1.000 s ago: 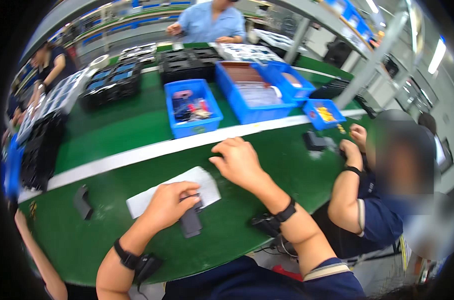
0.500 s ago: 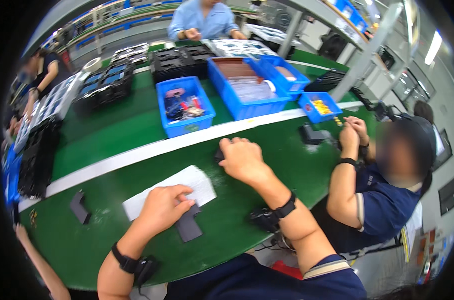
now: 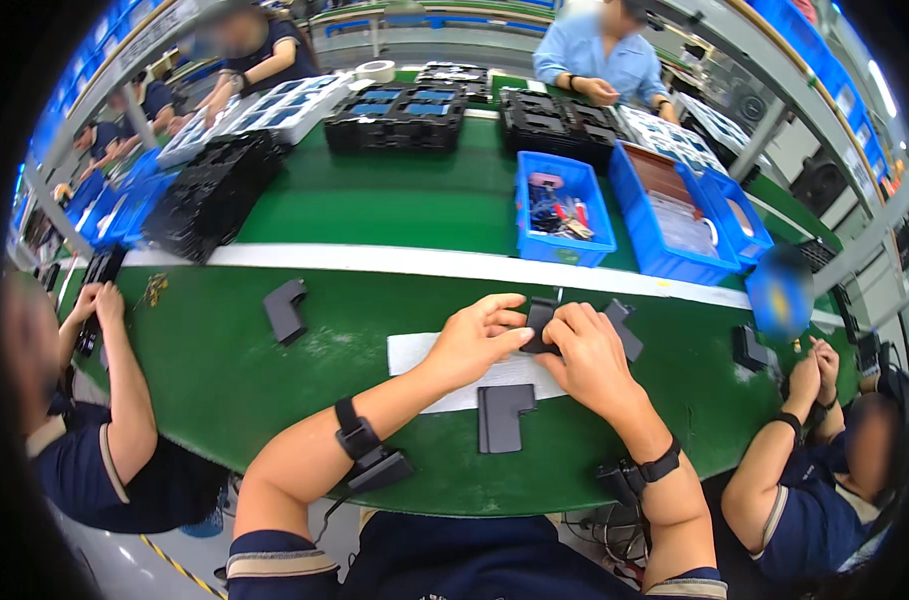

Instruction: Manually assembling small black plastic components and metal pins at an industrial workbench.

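Observation:
Over the far edge of a white sheet (image 3: 407, 356), my right hand (image 3: 589, 350) grips a small dark grey angled block (image 3: 541, 322). My left hand (image 3: 479, 342) is at the block's left side, fingers apart, its thumb at or very near the edge. A dark grey L-shaped piece (image 3: 504, 418) lies nearest me, partly on the sheet. Just beyond my right hand is another dark grey angled piece (image 3: 626, 335), partly hidden by the fingers. Farther left, a similar L-shaped piece (image 3: 286, 312) rests on the green table (image 3: 354, 395).
Blue bins (image 3: 566, 250) with tools and sheets stand beyond a white strip (image 3: 414, 263). Stacked black trays (image 3: 394, 125) occupy the far side. Co-workers' hands (image 3: 102, 300) are at the left and hands (image 3: 822, 365) at the right. Another dark block (image 3: 749, 348) lies near the right-hand co-worker.
The view has swung left. My hands have come together at the small block; my left hand has left the L-shaped piece on the sheet.

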`<state>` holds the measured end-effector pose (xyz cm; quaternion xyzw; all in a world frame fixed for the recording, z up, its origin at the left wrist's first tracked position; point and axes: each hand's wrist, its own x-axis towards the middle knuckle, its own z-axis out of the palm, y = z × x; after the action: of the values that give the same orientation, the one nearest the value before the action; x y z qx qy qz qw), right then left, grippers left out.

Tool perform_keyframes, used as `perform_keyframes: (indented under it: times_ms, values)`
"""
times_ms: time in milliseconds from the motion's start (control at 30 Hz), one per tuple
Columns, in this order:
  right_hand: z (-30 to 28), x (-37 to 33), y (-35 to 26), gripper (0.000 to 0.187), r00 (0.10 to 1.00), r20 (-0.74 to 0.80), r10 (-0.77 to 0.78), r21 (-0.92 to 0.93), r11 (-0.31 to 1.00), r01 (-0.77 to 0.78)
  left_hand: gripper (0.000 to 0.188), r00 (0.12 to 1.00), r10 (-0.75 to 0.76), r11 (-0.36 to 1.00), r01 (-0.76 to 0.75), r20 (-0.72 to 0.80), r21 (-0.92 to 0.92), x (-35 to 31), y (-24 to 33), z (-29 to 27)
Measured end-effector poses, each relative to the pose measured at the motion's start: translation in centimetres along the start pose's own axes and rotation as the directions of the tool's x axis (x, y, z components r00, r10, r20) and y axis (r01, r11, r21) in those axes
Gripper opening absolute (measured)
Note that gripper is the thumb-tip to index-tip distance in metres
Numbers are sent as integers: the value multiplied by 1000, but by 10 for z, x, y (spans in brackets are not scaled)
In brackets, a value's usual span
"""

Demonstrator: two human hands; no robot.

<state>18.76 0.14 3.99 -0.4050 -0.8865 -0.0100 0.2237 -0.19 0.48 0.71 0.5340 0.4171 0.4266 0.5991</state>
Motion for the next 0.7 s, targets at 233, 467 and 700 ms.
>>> perform_keyframes:
  times_ms: [233,467,700]
  values:
    - [8,3,-3,22,972,-106,210,260,949,-177,22,1000,9,998,-8,25,-57,1,0,0]
    - [4,6,-9,13,971,-161,175,424,901,-92,17,997,71,997,-71,-2,-3,-3,0,5]
    - [4,8,-8,16,961,-266,-69,62,994,88,14,999,-4,994,0,-39,-105,0,3,5]
